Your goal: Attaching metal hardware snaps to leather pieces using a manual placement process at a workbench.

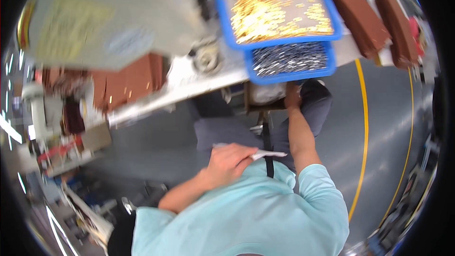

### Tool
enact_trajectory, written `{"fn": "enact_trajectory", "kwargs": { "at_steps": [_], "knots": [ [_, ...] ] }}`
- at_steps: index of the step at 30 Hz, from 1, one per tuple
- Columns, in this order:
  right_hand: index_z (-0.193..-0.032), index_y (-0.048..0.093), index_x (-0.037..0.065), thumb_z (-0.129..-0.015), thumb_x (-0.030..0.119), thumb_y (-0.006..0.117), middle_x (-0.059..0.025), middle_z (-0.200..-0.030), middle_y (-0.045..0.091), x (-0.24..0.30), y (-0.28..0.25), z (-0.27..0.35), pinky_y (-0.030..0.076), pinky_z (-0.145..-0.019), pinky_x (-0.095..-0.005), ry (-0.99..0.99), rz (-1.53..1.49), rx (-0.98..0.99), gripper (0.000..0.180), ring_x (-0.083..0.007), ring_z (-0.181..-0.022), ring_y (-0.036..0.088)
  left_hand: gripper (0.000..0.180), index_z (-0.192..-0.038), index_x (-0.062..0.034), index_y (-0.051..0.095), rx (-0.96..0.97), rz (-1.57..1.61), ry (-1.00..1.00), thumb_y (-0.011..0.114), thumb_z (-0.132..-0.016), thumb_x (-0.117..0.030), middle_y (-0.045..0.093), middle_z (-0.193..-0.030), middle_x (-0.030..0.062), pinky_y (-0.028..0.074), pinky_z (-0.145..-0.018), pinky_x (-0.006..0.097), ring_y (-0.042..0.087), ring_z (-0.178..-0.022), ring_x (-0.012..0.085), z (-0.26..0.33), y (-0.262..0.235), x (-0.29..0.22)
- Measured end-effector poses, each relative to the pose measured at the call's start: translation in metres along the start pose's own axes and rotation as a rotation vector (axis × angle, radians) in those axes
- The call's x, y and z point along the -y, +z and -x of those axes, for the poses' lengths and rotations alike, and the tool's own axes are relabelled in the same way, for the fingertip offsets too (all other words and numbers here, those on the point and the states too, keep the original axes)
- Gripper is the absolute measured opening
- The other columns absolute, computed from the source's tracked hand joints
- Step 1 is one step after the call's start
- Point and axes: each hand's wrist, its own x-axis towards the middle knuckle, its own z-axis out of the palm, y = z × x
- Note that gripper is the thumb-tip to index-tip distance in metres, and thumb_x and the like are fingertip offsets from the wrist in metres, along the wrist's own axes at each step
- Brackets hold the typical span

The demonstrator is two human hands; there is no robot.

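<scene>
r hand (292, 96) by brown box (263, 107); blue tray (293, 77) juts past tbl (233, 68).

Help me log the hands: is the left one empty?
No, the left hand is closed on a thin white item, one end of which sticks out toward the right.

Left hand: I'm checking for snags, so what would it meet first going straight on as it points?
Pointing rightward with the thin white item, the left hand would probably meet the narrow black strap first; depth is unclear, so it might pass above, toward the bare right forearm.
</scene>
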Motion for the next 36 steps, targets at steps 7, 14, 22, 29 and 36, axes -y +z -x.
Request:
{"fn": "enact_trajectory", "kwargs": {
  "at_steps": [7,14,22,29,36],
  "knots": [
    [-0.135,0.035,-0.003,-0.084,0.053,0.078,-0.031,-0.127,0.064,0.031,0.026,-0.014,0.059,-0.094,-0.0485,0.278,-0.308,0.158,0.087,-0.0485,-0.112,0.068,0.027,-0.098,-0.0035,0.075,-0.184,-0.074,-0.056,0.083,-0.073,-0.004,0.075,-0.087,0.0065,0.057,-0.062,0.035,0.071,-0.073,0.0229,0.022,-0.002,0.0],
    [-0.127,0.038,-0.003,-0.085,0.044,0.081,-0.024,-0.119,0.07,-0.041,-0.071,-0.027,0.059,-0.093,-0.0488,0.299,0.034,-0.039,0.076,-0.0403,-0.11,0.072,0.027,-0.099,-0.0034,0.076,-0.208,0.063,0.062,0.084,-0.073,-0.004,0.076,-0.086,0.0077,0.06,-0.067,0.034,0.073,-0.074,0.0241,0.036,0.002,-0.007],
    [-0.133,0.035,-0.002,-0.089,0.035,0.077,-0.0343,-0.131,0.059,-0.026,-0.1,-0.014,0.055,-0.101,-0.0491,0.408,-0.217,0.009,0.071,-0.0467,-0.12,0.064,0.024,-0.1,-0.0031,0.076,-0.147,0.01,0.052,0.082,-0.077,-0.004,0.076,-0.083,0.0075,0.059,-0.064,0.034,0.073,-0.073,0.0233,0.03,-0.002,-0.017],
    [-0.123,0.064,-0.002,-0.088,0.027,0.074,-0.0228,-0.114,0.072,0.008,-0.117,-0.01,0.055,-0.098,-0.0508,0.114,-0.168,0.002,0.046,-0.0392,-0.107,0.071,0.023,-0.101,-0.0028,0.076,-0.074,0.006,-0.002,0.081,-0.078,-0.003,0.075,-0.081,0.0077,0.058,-0.063,0.035,0.073,-0.073,0.0232,0.021,-0.003,-0.019],
    [-0.118,0.071,-0.004,-0.085,0.03,0.073,-0.0276,-0.103,0.075,0.09,-0.094,0.036,0.058,-0.088,-0.0497,-0.256,-0.19,0.42,0.048,-0.0369,-0.103,0.073,0.021,-0.096,-0.0019,0.078,-0.075,0.068,-0.021,0.083,-0.076,0.0,0.077,-0.083,0.0078,0.055,-0.058,0.03,0.073,-0.068,0.0196,0.002,0.005,-0.005]
  ]
}}
